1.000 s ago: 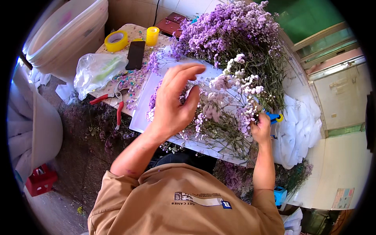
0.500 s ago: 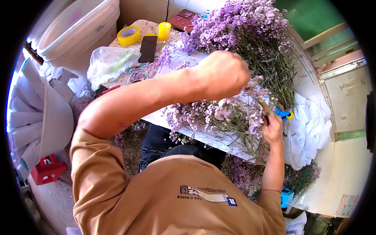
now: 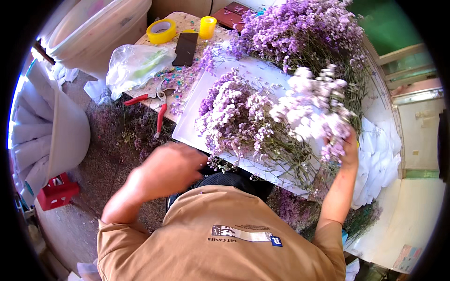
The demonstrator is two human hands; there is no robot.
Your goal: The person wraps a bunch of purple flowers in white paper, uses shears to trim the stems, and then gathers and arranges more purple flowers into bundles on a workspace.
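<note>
My right hand [image 3: 349, 151] is shut on a bunch of pale purple small-flowered stems [image 3: 311, 110], held at the right end of a white board [image 3: 193, 127]. A second, darker purple bunch [image 3: 232, 110] lies across the middle of the board. My left hand [image 3: 172, 165] is blurred, low in front of the board's near edge and close to my body. It touches no flowers, and I cannot make out its fingers. A big heap of purple flowers [image 3: 300, 33] lies at the far end of the table.
Red-handled shears [image 3: 158, 104] lie at the table's left edge beside a clear plastic bag [image 3: 133, 65]. Behind them are a black phone [image 3: 186, 48], a yellow tape roll [image 3: 161, 31] and a yellow cup [image 3: 207, 26]. White sheets [image 3: 380, 159] lie right; a red crate [image 3: 56, 192] sits on the floor.
My left arm has swung back from over the flowers to the near edge of the board. My right hand has lifted the pale bunch higher.
</note>
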